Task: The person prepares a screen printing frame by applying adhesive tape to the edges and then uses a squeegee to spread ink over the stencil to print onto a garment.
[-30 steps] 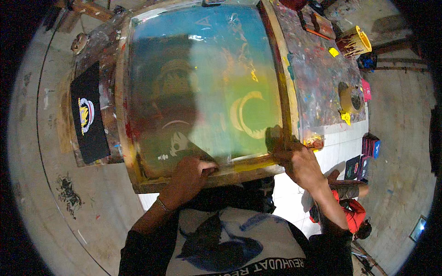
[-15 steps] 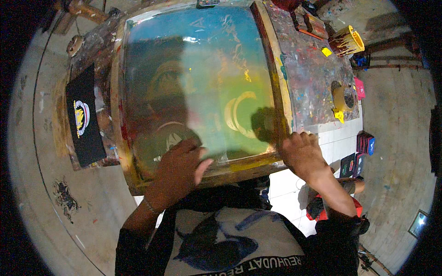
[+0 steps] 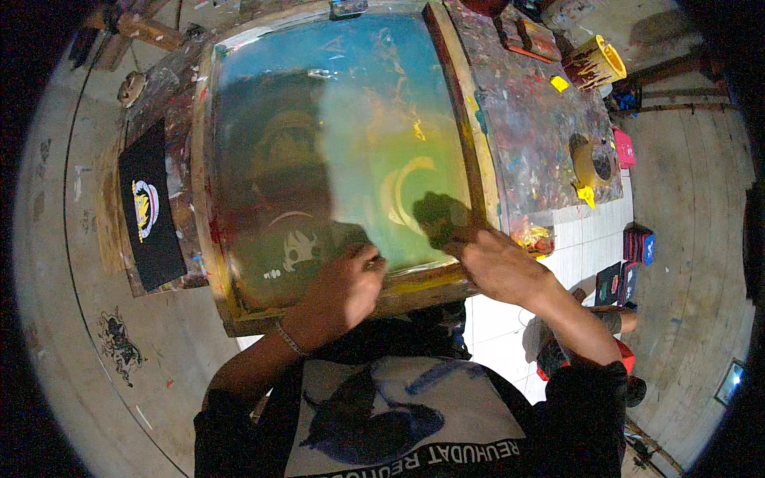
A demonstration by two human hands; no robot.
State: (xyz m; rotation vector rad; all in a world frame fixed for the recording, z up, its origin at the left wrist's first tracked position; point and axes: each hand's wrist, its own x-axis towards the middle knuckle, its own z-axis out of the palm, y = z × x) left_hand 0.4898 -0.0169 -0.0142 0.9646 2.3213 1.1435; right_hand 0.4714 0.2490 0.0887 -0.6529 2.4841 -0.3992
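A wood-framed printing screen (image 3: 374, 191) lies before me on a worktable, with cartoon-face and crescent-shaped stencil areas in its blue-green mesh. My left hand (image 3: 348, 288) is over the screen's near edge, its fingers curled in and slightly blurred. At the near right corner, my right hand (image 3: 504, 267) has its fingers bent and close together over the mesh beside the wooden rail. What either hand holds, if anything, is hidden. Left of the screen lies a black cloth (image 3: 151, 205) printed with a cartoon head in a hat.
Right of the screen, the paint-stained table (image 3: 526, 135) carries a roll of tape (image 3: 592, 165), a paint-streaked yellow container (image 3: 599, 62) and a clear packet (image 3: 532, 239). Beyond its edge, a person (image 3: 610, 323) is partly visible near dark folded cloths (image 3: 637, 244).
My left hand has moved right and its fingers have curled in. My right hand has shifted left from the screen's corner, over the mesh, uncovering the clear packet.
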